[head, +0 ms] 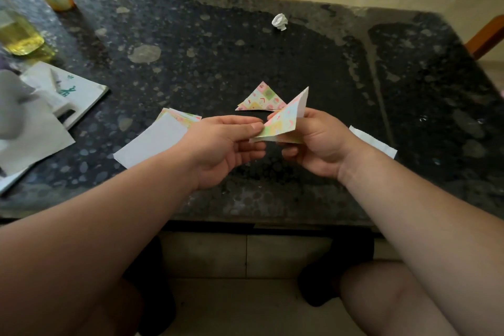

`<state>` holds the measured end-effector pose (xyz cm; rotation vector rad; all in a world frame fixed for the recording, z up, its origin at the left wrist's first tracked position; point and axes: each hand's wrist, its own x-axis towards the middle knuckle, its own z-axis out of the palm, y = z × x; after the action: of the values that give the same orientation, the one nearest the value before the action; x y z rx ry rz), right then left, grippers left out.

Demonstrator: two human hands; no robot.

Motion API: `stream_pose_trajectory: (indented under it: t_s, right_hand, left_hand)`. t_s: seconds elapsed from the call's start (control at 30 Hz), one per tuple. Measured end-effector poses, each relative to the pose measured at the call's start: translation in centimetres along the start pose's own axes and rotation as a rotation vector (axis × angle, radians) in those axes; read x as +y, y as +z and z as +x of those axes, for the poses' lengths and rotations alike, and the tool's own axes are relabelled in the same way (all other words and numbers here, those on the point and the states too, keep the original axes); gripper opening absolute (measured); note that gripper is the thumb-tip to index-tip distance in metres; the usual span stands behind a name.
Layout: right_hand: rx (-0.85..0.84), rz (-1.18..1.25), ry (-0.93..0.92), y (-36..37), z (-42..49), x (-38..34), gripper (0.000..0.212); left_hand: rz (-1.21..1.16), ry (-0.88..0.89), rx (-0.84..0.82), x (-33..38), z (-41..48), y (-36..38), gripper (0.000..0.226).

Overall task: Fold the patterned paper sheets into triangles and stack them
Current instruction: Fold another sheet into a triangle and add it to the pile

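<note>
I hold a patterned paper sheet (283,120) above the dark stone table (218,57), folded over into a loose triangle with its white back showing at the top right. My left hand (226,144) pinches its left corner between thumb and fingers. My right hand (319,142) grips its right side. A finished patterned triangle (260,98) lies flat on the table just behind my hands. A small pile of unfolded sheets (163,133) sits to the left, white side up on top, patterned edges showing underneath.
A crumpled white paper ball (280,22) lies at the back centre. A white strip (373,142) peeks out behind my right wrist. Papers and a booklet (54,101) lie at the left edge, with a yellow bottle (19,35) behind them. Stools stand beyond the table.
</note>
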<state>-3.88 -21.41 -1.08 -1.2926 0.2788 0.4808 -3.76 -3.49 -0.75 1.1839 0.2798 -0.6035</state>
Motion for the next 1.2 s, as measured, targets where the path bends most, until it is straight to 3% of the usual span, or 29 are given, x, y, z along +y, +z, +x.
stream_pose_trajectory:
  t_s: [0.07, 0.13, 0.27, 0.43, 0.67, 0.8, 0.93, 1.0, 1.1, 1.13, 1.2]
  right_hand:
    - [-0.048, -0.02, -0.012, -0.3, 0.0, -0.1, 0.017]
    - [-0.087, -0.022, -0.013, -0.6, -0.1, -0.4, 0.007]
    - [-0.111, -0.025, -0.002, -0.6, -0.1, -0.7, 0.018]
    - [-0.121, -0.062, -0.001, -0.5, -0.3, -0.8, 0.02]
    - [0.195, -0.024, 0.058, 0.3, -0.1, -0.7, 0.01]
    - [0.189, 0.018, 0.096, 0.9, 0.0, 0.1, 0.017]
    - [0.194, -0.034, 0.128, 1.0, 0.3, 0.7, 0.018]
    - [0.251, -0.19, 0.058, 0.3, 0.7, 0.6, 0.027]
    - [0.326, -0.927, -0.179, -1.8, 0.9, 0.1, 0.06]
    - [0.304, -1.103, -0.246, -2.2, 0.8, -0.1, 0.063]
    - [0.214, -1.262, -0.334, -2.8, 1.1, 0.3, 0.049]
  left_hand:
    - [-0.001, -0.108, -0.098, 0.3, -0.2, -0.2, 0.015]
    - [-0.02, -0.191, -0.183, 0.5, -0.5, -0.3, 0.018]
    - [-0.088, -0.246, -0.222, 0.4, -0.5, -0.2, 0.017]
    - [-0.133, -0.228, -0.152, 0.3, -0.1, -0.4, 0.021]
    - [-0.15, -0.059, -0.065, 0.0, 0.4, -0.6, 0.026]
    - [-0.026, -0.062, 0.041, -0.4, 0.9, -0.5, 0.011]
    - [0.011, -0.125, 0.135, -0.5, 1.3, -0.6, 0.01]
    - [0.184, -0.086, 0.193, -0.4, 1.5, -1.0, 0.008]
    - [0.861, 0.077, 0.273, -0.4, 1.7, -1.6, 0.011]
    - [1.007, 0.125, 0.254, -0.4, 1.7, -1.7, 0.013]
    - [1.199, 0.191, 0.195, -0.7, 2.0, -1.8, 0.011]
